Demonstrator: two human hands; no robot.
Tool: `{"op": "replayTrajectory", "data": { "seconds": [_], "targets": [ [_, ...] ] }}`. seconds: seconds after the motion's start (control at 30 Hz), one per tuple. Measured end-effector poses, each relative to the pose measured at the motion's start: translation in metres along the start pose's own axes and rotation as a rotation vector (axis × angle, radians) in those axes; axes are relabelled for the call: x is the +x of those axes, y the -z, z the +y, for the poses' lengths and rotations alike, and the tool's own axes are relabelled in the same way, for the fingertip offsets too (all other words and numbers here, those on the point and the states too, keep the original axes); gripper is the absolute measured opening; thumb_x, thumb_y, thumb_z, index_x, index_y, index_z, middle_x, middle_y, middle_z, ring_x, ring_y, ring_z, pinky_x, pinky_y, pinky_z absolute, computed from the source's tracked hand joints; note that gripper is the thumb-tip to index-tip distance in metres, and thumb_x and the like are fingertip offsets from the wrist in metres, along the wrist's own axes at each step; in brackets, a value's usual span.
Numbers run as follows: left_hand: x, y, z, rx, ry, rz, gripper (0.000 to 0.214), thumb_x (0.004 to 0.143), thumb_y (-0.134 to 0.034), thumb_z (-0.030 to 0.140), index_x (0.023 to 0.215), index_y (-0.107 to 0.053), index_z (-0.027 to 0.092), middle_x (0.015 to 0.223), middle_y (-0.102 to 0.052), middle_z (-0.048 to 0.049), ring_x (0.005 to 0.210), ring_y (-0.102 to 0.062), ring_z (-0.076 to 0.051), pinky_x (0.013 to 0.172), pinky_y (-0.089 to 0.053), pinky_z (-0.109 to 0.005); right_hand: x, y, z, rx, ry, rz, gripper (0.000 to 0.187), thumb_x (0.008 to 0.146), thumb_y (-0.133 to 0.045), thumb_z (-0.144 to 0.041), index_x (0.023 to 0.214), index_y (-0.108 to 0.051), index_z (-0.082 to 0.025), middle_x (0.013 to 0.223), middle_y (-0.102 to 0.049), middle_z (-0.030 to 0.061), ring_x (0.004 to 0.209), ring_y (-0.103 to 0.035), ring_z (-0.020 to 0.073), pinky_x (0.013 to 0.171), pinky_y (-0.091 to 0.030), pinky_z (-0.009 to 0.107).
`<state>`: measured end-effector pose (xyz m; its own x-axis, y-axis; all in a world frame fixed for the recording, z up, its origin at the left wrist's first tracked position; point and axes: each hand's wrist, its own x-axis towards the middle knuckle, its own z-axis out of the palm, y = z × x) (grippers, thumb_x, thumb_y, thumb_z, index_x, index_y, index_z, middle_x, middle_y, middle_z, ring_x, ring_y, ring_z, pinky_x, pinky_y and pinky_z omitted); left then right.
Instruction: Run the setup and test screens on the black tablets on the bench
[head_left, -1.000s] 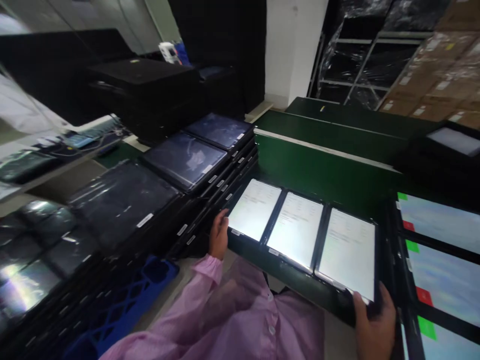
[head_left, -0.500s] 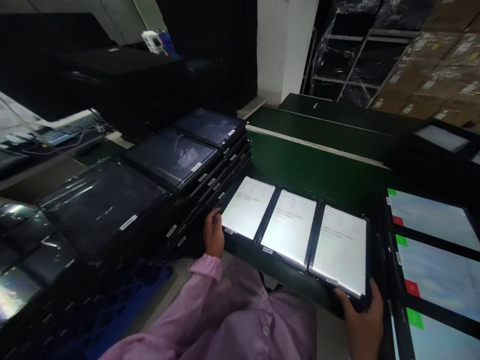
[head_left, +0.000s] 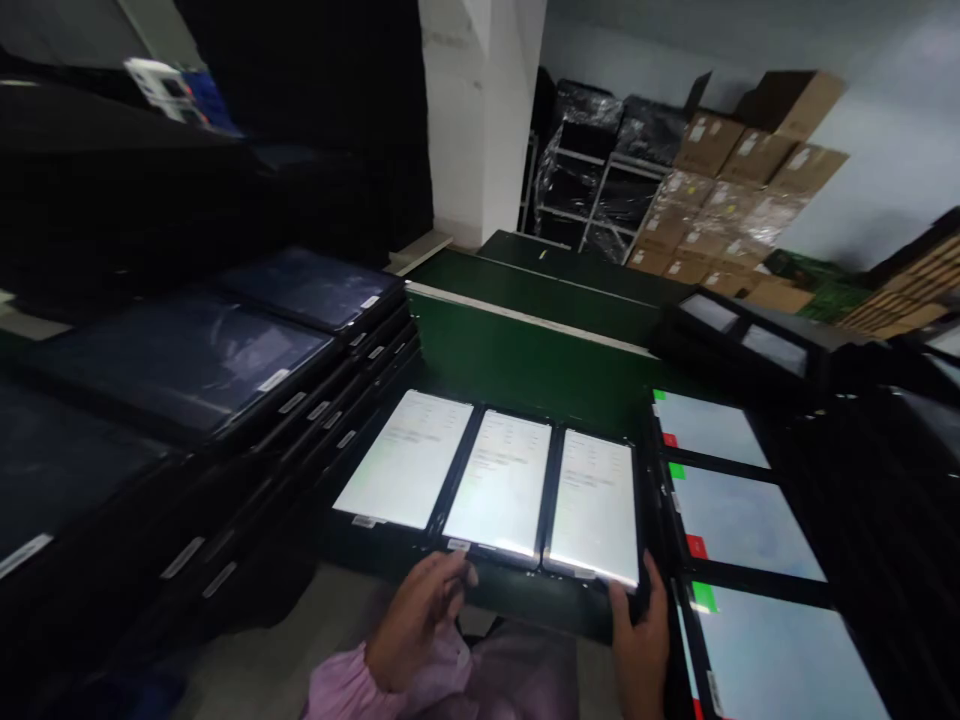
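Note:
Three lit tablets stand side by side on the dark work surface: the left tablet (head_left: pixel 409 455), the middle tablet (head_left: pixel 501 485) and the right tablet (head_left: pixel 596 505), each showing a white page of small text. My left hand (head_left: pixel 421 605) is at the front edge of the middle tablet, fingers loosely bent and holding nothing I can see. My right hand (head_left: pixel 639 625) has its thumb at the front edge and a finger along the right side of the right tablet, gripping its near corner. Its other fingers are partly hidden.
Stacked dark-screened panels (head_left: pixel 180 355) stand at the left. Lit panels with green and red marks (head_left: pixel 750 520) lie close on the right. A green raised board (head_left: pixel 525 350) runs behind the tablets. Cardboard boxes (head_left: pixel 705 230) and a white pillar (head_left: pixel 480 120) stand farther back.
My left hand has left the outer side of the left tablet and moved right to the middle tablet's front edge. My right hand stays at the right tablet's corner. The view has swung right.

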<state>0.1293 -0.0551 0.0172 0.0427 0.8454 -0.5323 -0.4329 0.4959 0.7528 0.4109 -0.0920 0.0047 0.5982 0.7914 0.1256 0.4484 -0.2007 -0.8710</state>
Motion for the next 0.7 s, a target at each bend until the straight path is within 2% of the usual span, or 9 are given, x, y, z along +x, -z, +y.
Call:
{"op": "replayTrajectory", "data": {
  "seconds": [0.13, 0.23, 0.3, 0.4, 0.47, 0.53, 0.6, 0.7],
  "targets": [
    [0.007, -0.014, 0.015, -0.009, 0.012, 0.071, 0.055, 0.066, -0.083, 0.068, 0.065, -0.058, 0.019, 0.065, -0.062, -0.0023, 0.052, -0.053, -0.012, 0.043, -0.034, -0.021, -0.001, -0.003, 0.006, 0.046, 0.024, 0.039, 0.072, 0.095, -0.061, -0.064, 0.147, -0.051, -0.014, 0.153, -0.051, 0.0168, 0.144, -0.044, 0.0357, 0.121, -0.031, 0.051],
    [0.013, -0.023, 0.020, 0.071, 0.003, 0.021, 0.061, 0.069, -0.076, 0.076, 0.060, -0.056, 0.019, 0.057, -0.060, -0.0027, 0.045, -0.045, -0.011, 0.041, -0.027, -0.022, -0.002, -0.005, 0.008, 0.078, 0.044, 0.059, 0.071, 0.096, -0.060, -0.062, 0.147, -0.051, -0.012, 0.153, -0.050, 0.0180, 0.145, -0.043, 0.0359, 0.121, -0.032, 0.051],
    [0.017, -0.027, 0.023, 0.152, -0.044, -0.006, 0.061, 0.070, -0.075, 0.075, 0.057, -0.055, 0.019, 0.049, -0.055, -0.0016, 0.041, -0.041, -0.010, 0.041, -0.024, -0.023, -0.002, -0.006, 0.011, 0.093, 0.050, 0.061, 0.071, 0.096, -0.060, -0.062, 0.146, -0.052, -0.012, 0.154, -0.050, 0.0181, 0.145, -0.042, 0.0362, 0.121, -0.033, 0.052],
    [0.019, -0.024, 0.023, 0.204, -0.112, -0.035, 0.061, 0.071, -0.079, 0.068, 0.050, -0.049, 0.019, 0.042, -0.045, 0.0012, 0.041, -0.040, -0.010, 0.042, -0.027, -0.023, -0.001, -0.006, 0.016, 0.099, 0.091, 0.092, 0.071, 0.095, -0.060, -0.064, 0.142, -0.056, -0.011, 0.149, -0.054, 0.0195, 0.142, -0.047, 0.0380, 0.119, -0.035, 0.056],
    [0.016, -0.016, 0.019, 0.148, -0.119, -0.028, 0.060, 0.069, -0.083, 0.066, 0.052, -0.051, 0.018, 0.043, -0.044, 0.0028, 0.043, -0.040, -0.009, 0.043, -0.029, -0.022, -0.004, -0.007, 0.014, 0.078, 0.171, 0.141, 0.066, 0.095, -0.062, -0.063, 0.136, -0.061, -0.012, 0.146, -0.056, 0.0204, 0.138, -0.051, 0.0387, 0.116, -0.038, 0.057],
    [0.009, -0.004, 0.010, 0.046, -0.102, 0.004, 0.055, 0.063, -0.089, 0.063, 0.060, -0.060, 0.017, 0.050, -0.051, 0.0023, 0.047, -0.045, -0.010, 0.046, -0.036, -0.023, -0.009, -0.008, 0.003, 0.052, 0.273, 0.188, 0.055, 0.095, -0.066, -0.057, 0.129, -0.066, -0.014, 0.147, -0.056, 0.0198, 0.137, -0.052, 0.0389, 0.114, -0.040, 0.057],
    [-0.003, 0.007, -0.003, -0.038, -0.057, 0.027, 0.052, 0.058, -0.094, 0.059, 0.072, -0.069, 0.016, 0.061, -0.062, -0.0007, 0.055, -0.057, -0.015, 0.055, -0.048, -0.027, -0.014, -0.010, -0.019, 0.101, 0.312, 0.194, 0.047, 0.095, -0.069, -0.052, 0.127, -0.069, -0.017, 0.146, -0.057, 0.0179, 0.135, -0.054, 0.0380, 0.112, -0.043, 0.055],
    [-0.024, 0.019, -0.024, -0.093, 0.041, 0.046, 0.054, 0.052, -0.096, 0.056, 0.082, -0.074, 0.017, 0.070, -0.071, -0.0054, 0.069, -0.070, -0.026, 0.069, -0.057, -0.037, -0.014, -0.012, -0.065, 0.359, 0.157, -0.017, 0.054, 0.098, -0.066, -0.052, 0.144, -0.060, -0.023, 0.144, -0.060, 0.0154, 0.123, -0.063, 0.0340, 0.102, -0.054, 0.051]
  ]
}}
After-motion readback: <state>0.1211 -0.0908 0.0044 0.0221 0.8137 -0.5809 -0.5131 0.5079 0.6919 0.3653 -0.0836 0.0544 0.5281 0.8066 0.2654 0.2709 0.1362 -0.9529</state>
